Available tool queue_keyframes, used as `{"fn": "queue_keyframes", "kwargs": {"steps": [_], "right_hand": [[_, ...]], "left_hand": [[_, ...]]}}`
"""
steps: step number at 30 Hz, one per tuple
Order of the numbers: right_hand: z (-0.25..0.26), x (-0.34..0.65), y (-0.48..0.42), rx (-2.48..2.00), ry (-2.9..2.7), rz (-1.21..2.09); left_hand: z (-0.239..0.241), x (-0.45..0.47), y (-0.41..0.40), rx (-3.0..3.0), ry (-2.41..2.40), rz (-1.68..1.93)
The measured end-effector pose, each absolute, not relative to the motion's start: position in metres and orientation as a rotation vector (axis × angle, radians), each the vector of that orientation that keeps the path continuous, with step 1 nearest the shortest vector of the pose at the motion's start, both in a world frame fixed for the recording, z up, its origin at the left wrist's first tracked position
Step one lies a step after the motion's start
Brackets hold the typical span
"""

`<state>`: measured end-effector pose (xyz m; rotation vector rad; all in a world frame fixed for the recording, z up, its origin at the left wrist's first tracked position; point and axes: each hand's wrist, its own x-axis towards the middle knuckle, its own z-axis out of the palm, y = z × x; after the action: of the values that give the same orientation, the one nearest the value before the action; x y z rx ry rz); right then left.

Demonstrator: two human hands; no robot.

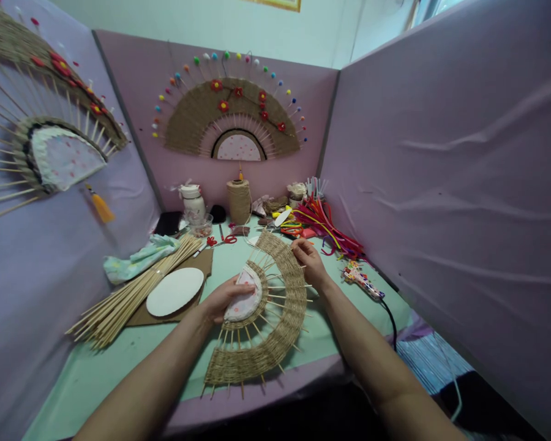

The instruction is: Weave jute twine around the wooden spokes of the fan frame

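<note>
A half-round fan woven of jute twine on wooden sticks (275,324) lies on the green table (119,361) in front of me. My left hand (223,298) rests on its white fabric centre (244,302), fingers closed around that pad's edge. My right hand (308,260) pinches the fan's outer woven band at its far end, fingers closed on the twine or a stick tip; which one is too small to tell.
A bundle of wooden sticks (133,291), a white oval disc (174,291) on brown card and a pale cloth (140,257) lie at left. A twine spool (239,201), jar (193,205), red scissors (224,240), pipe cleaners (324,226) and a glue gun (362,280) sit behind. Finished fans (232,116) hang on the purple walls.
</note>
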<state>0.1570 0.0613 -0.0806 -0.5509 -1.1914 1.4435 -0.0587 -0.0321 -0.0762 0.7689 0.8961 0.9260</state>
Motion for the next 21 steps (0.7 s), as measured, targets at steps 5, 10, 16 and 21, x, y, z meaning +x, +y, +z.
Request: {"fn": "queue_keyframes", "kwargs": {"steps": [5, 10, 16, 21], "right_hand": [[-0.078, 0.157, 0.060, -0.559, -1.163, 1.484], [-0.077, 0.159, 0.062, -0.553, -1.130, 1.497], [-0.077, 0.154, 0.062, -0.563, -1.061, 1.637], [-0.075, 0.144, 0.053, -0.515, -0.955, 2.164]], "left_hand": [[-0.076, -0.056, -0.032, 0.764, 0.905, 0.958], [-0.075, -0.051, -0.034, 0.756, 0.908, 0.986], [-0.074, -0.053, -0.034, 0.764, 0.917, 0.997], [-0.074, -0.054, -0.034, 0.758, 0.887, 1.015]]}}
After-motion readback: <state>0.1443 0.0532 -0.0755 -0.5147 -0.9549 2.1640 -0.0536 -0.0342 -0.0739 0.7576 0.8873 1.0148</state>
